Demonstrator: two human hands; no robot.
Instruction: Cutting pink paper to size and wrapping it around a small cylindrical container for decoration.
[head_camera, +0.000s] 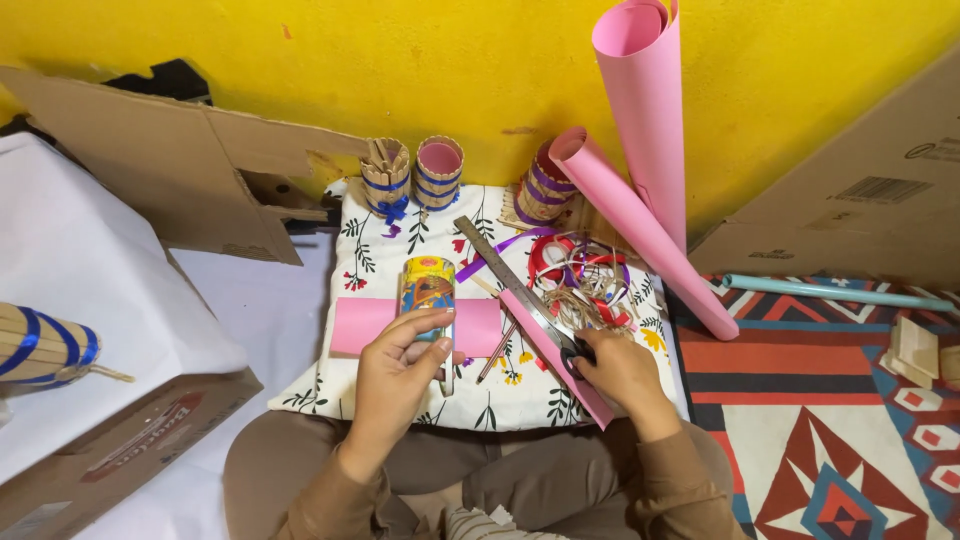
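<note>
While the person sits cross-legged behind a floral cushion (400, 385), both hands work at its near edge. Left hand (395, 375) is curled round a small colourful can (428, 295), thumb and fingers pressed against its sides, probably to hold it steady on the pink sheet (365, 325) that lies flat under it, near the cushion's middle. Right hand (620, 370) rests at the cushion's near right corner, fingers closed around the black handles of the scissors (572, 352); whether the blades are parted cannot be told. A long pink strip (555, 360) runs diagonally beside that hand, and a metal ruler (500, 270) lies along it, pointing to the cushion's far side, seemingly kept close as a straight edge. A thin stick (497, 355) lies between can and strip.

Further across the cushion, right of the ruler, sits a tangle of red ribbon and twine (585, 280), with a purple ribbon (495, 250) trailing towards the can. Along the cushion's far edge stand three stick-built cups (438, 172), bound with blue or purple bands and set back, it seems, out of the way. A pink paper roll (640, 225) lies slanted off the cushion's far right corner, and a taller roll (650, 100) leans on the yellow wall (300, 60) behind.

Left of the cushion lies flattened cardboard (170, 165) and a white cloth (90, 260); right of it, a patterned rug (830, 410) with a pale blue tube (830, 293)
</note>
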